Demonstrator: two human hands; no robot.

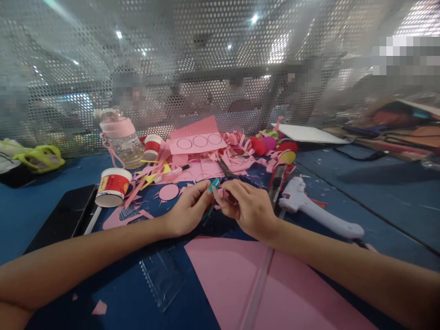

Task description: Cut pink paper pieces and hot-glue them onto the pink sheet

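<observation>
My left hand (187, 208) and my right hand (245, 206) meet at the middle of a blue table. The left fingers pinch a small teal-tipped object (213, 184), perhaps a pen or glue stick. The right fingers are closed on a small pink paper piece (223, 195), touching the left hand's object. A large pink paper sheet (240, 279) lies under my right forearm. Scissors (225, 168) lie just beyond the hands. A white glue gun (316, 208) rests to the right of my right hand.
Pink paper scraps and a sheet with drawn circles (199, 141) litter the back. Two red-and-white paper cups (112, 185) (152, 146) and a pink-lidded bottle (122, 137) stand on the left. A clear ruler (163, 277), a black tablet (63, 217), pompoms (264, 144) and a perforated metal screen (206, 59) behind.
</observation>
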